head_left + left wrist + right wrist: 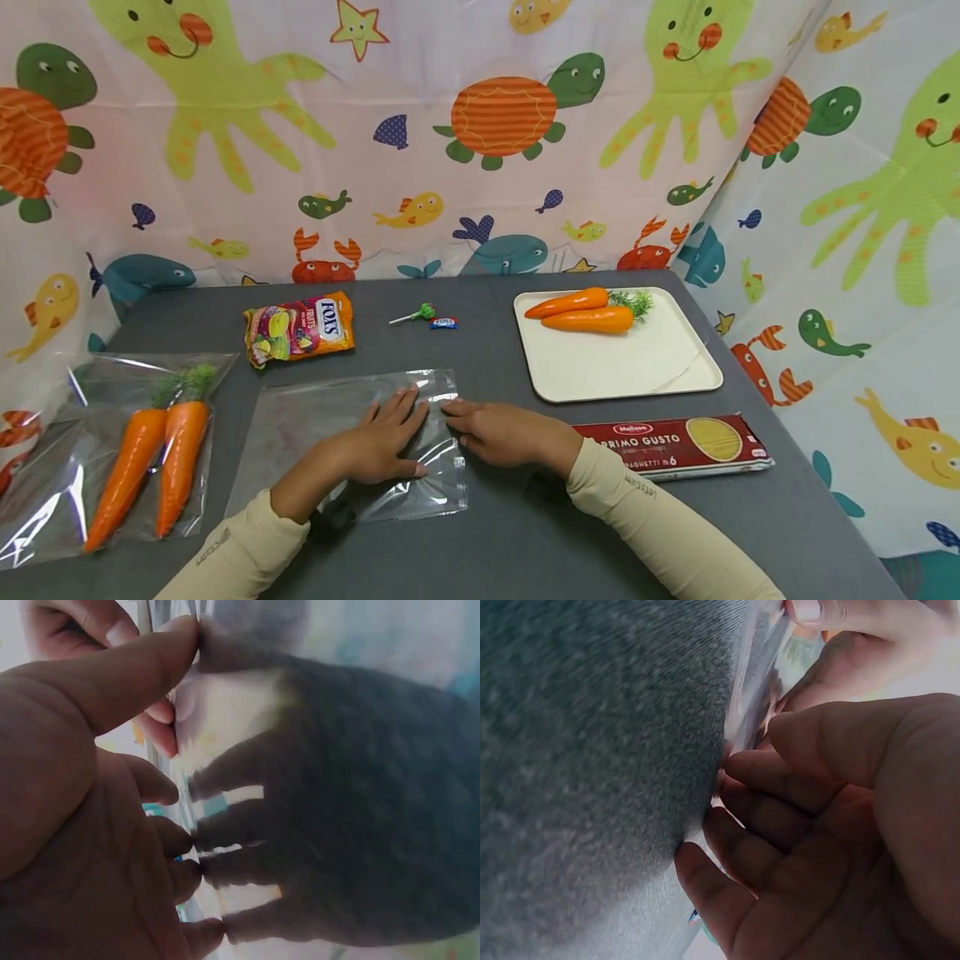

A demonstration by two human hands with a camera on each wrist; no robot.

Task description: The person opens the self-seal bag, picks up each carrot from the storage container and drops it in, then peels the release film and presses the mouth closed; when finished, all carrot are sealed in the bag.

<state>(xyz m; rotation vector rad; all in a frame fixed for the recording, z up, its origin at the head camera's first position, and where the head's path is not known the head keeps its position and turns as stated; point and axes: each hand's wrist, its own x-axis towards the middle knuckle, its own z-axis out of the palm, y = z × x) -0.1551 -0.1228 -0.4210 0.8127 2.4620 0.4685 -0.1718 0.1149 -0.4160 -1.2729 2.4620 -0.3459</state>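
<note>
"What's farthest left?"

"Well to the left of the left hand, a stuffed bag (48,492) of clear plastic, with two carrots (180,467) in it, green tops pointing away from the person. Ahead of that hand and to its left lies a packet of sweets (300,328)."

"And the left hand (382,440) itself?"

"Palm down on a flat bag (300,421), also clear, with its fingers and thumb spread apart. The bag lies right under it on the grey table (510,542)."

"Anything straight ahead?"

"A green lollipop (426,312), then a small wrapped sweet (443,322) just beside it, both beyond the gap between the hands."

"How about the right hand (498,431)?"

"Its fingers bend a little, with the tips at the bag's right edge. I can't see them clamped on anything."

"What's past it?"

"Ahead and to its right, a cream tray (615,371) carries two more carrots (588,320). Close by on its right, partly behind the forearm, lies a red spaghetti pack (682,446)."
</note>
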